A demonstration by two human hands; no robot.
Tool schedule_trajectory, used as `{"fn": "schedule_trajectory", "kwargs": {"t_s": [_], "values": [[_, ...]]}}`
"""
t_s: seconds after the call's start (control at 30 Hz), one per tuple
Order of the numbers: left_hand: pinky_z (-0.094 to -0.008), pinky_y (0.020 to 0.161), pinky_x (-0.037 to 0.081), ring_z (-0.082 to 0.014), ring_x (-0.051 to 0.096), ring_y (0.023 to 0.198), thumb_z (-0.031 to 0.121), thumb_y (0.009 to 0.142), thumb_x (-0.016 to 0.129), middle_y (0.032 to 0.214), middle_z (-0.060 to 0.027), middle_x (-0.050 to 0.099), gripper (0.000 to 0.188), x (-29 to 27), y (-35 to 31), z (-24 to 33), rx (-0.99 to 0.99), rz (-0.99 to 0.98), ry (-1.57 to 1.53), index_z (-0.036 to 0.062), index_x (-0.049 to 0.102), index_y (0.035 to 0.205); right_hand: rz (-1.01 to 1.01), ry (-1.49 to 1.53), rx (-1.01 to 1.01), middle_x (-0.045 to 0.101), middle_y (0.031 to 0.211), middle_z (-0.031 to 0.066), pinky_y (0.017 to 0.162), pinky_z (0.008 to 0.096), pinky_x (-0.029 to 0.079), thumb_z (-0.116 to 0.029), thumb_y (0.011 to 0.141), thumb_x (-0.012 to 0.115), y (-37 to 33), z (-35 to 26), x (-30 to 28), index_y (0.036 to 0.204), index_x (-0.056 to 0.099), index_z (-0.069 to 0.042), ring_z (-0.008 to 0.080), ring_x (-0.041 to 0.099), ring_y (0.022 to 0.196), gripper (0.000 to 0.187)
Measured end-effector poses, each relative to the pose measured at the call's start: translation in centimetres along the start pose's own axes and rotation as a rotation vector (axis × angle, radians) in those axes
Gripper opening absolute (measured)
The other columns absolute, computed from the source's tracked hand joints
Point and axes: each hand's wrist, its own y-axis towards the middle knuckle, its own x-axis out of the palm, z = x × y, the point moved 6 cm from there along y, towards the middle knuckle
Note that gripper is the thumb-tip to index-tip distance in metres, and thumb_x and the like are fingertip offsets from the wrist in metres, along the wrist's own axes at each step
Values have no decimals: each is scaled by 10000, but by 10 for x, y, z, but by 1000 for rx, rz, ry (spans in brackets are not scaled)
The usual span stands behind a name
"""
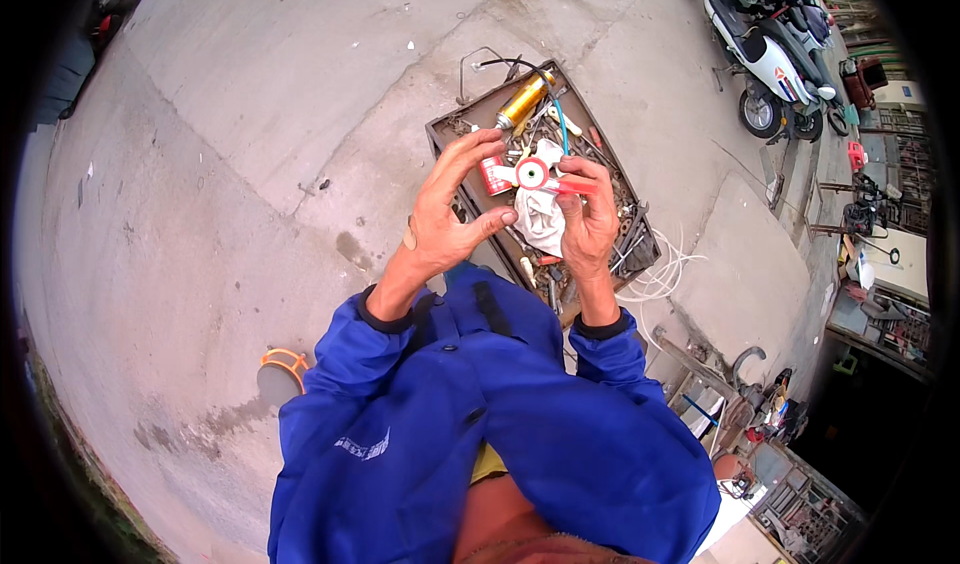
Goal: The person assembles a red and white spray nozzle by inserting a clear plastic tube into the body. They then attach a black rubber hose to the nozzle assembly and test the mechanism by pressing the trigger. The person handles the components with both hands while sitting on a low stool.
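Note:
In front of my chest my right hand (590, 216) is closed on a red-and-white round piece (532, 173). Its red ring surrounds a white middle with a dark centre, and a red strip runs back under my fingers; its exact kind is unclear. My left hand (445, 204) is open beside it, thumb and fingers apart and curved, with nothing visibly held. Below both hands lies a shallow metal tray (436, 146) of tools and small parts. In it are a yellow spray can (525, 100), a red can (493, 176) partly covered, and a crumpled white cloth (540, 226).
White tubing or wire (668, 272) lies coiled right of the tray. At the upper right stands a white scooter (765, 59). Metal parts and racks (895, 164) line the right side. A round object with an orange frame (283, 372) rests on the concrete at lower left.

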Motion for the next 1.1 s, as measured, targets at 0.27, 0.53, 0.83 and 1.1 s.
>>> {"fn": "schedule_trajectory", "kwargs": {"t_s": [0.27, 0.53, 0.83, 1.1], "values": [[-409, 1059, 480, -309, 622, 1241, 156, 779, 893, 1275, -153, 675, 534, -72, -66, 46, 111, 241, 106, 3, 676, 1242, -239, 96, -202, 663, 1147, 133, 909, 367, 512, -284, 981, 717, -12, -67, 85, 1044, 703, -9, 265, 652, 1032, 283], [-491, 1253, 292, -390, 404, 1483, 571, 1080, 388, 1604, -276, 375, 759, -169, -191, 75, 12, 581, -1090, -25, 379, 1550, -445, 373, 32, 643, 1037, 49, 834, 282, 479, -212, 1035, 668, -59, -115, 189, 1058, 677, 19, 136, 579, 926, 232], [-417, 1103, 476, -293, 576, 1299, 288, 1034, 627, 1462, -193, 543, 546, -269, -393, 100, -130, 1147, -602, -24, 482, 1458, -976, 514, 91, 608, 943, -9, 822, 245, 428, -208, 1051, 642, -148, -165, 359, 996, 661, 18, 87, 512, 890, 234], [-306, 914, 548, -153, 671, 1035, 157, 929, 795, 1150, -98, 712, 460, -285, -520, 97, -302, 1477, -151, -26, 619, 1313, -1616, 471, -407, 666, 914, 98, 767, 337, 505, -170, 998, 681, -255, -280, 488, 991, 692, 18, 196, 632, 842, 189]]}}
